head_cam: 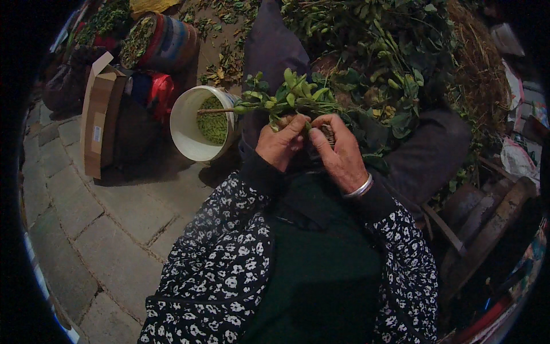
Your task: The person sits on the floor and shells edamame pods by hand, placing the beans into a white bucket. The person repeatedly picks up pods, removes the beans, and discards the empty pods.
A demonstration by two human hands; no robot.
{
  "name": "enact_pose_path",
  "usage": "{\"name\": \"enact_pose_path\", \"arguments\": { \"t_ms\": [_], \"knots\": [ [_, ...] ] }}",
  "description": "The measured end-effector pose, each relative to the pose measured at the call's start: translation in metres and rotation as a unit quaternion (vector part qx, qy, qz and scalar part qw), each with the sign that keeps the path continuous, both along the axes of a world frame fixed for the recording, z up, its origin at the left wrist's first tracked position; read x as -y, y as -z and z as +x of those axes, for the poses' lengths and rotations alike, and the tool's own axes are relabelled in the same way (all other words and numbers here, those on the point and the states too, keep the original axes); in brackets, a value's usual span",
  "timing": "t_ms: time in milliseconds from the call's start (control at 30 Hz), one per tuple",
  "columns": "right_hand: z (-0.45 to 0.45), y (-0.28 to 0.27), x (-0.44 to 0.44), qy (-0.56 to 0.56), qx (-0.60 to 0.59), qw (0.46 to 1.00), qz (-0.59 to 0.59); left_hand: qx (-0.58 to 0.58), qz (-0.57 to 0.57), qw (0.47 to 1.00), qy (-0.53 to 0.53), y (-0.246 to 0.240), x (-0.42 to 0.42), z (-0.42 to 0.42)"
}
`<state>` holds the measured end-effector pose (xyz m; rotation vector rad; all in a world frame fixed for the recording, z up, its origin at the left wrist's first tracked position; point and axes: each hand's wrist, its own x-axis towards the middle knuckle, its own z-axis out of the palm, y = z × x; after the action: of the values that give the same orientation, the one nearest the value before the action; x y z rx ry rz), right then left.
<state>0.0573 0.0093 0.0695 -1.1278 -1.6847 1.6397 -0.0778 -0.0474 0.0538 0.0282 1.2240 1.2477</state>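
My left hand (281, 139) is closed around a leafy bean stalk (296, 96) that lies crosswise above my lap. Plump green pods hang on the stalk, and its bare brown end points left over the bucket's mouth. Thumb and forefinger of my right hand (339, 155) pinch at a small green pod (307, 125) close to the left fingertips. A silver bangle (360, 187) circles the right wrist. To the left, a white plastic bucket (182, 142) leans over with its opening towards me; shelled-looking green beans or small pods (213, 122) lie inside, too small to tell which.
Uprooted bean plants (378, 56) are heaped in front and to the right, beside dry straw (483, 64). At left stand a cardboard box (99, 124), a red plastic bag (161, 92) and a striped container (174, 43) of leaves. A wooden stool-like object (490, 232) is at right.
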Motion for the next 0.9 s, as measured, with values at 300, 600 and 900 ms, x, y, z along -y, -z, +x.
{"name": "enact_pose_path", "arguments": {
  "t_ms": [300, 600, 900],
  "knots": [
    [0.007, -0.001, 0.005, -0.073, 0.011, 0.994, -0.082, -0.044, -0.006, 0.999, -0.008, 0.008, 0.006, 0.001],
    [0.011, 0.011, -0.01, -0.087, -0.094, 0.921, -0.367, 0.036, 0.036, 0.998, 0.043, 0.006, 0.008, -0.011],
    [0.007, 0.017, -0.003, -0.102, -0.043, 0.97, -0.219, -0.214, 0.036, 0.962, 0.165, -0.001, 0.003, -0.007]
  ]
}}
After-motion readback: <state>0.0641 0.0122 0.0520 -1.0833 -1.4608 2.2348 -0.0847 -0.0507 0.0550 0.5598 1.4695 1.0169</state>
